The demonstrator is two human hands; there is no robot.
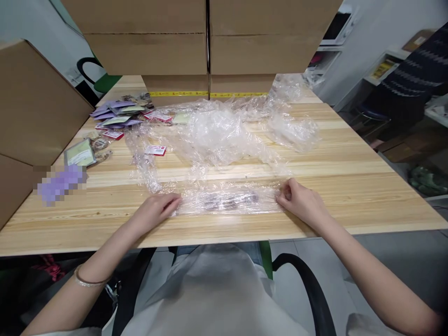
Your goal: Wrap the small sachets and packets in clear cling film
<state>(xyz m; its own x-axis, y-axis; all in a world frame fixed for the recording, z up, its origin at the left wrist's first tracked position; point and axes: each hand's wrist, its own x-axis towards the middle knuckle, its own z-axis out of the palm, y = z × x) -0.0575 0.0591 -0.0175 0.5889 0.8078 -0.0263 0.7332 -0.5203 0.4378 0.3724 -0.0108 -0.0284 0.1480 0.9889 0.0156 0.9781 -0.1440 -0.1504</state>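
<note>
A long, flat strip of clear plastic wrap [199, 201] lies near the front edge of the table. Through its layers shows a narrow dark, purplish item [233, 200], too blurred by the wrap to name. My left hand [157, 208] pinches the strip's left end, fingers pressed together. At the right end, my right hand [304, 201] has thumb and forefinger curled together on the wrap's edge. A large crumpled heap of clear plastic wrap [220, 130] lies just beyond the strip.
At the back left is a pile of purple and green packets [117, 112]. Nearer lie a green packet [80, 153] and a red-and-white card [156, 150]. Cardboard boxes [147, 51] stand at the back, another cardboard box [38, 107] at left. A person in a patterned sweater [416, 70] is at right.
</note>
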